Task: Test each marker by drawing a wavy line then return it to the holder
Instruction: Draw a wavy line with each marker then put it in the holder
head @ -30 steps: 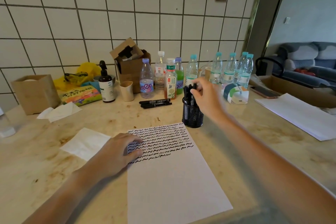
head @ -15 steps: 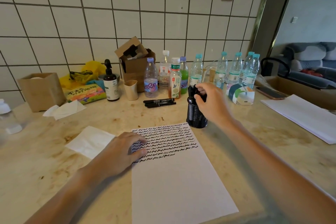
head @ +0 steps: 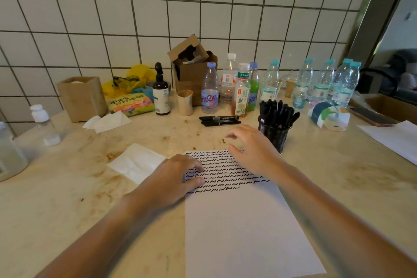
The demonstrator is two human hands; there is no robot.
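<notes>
Right hand (head: 252,153) withdrawn from holder (head: 274,134); markers (head: 220,120) beyond fingers (head: 232,136).

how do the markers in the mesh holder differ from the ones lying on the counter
The markers in the holder stand upright and bunched, many together, inside the black mesh holder. The markers on the counter lie flat side by side, only a few, behind the paper. Both sets are black and capped, and neither is held.
</notes>
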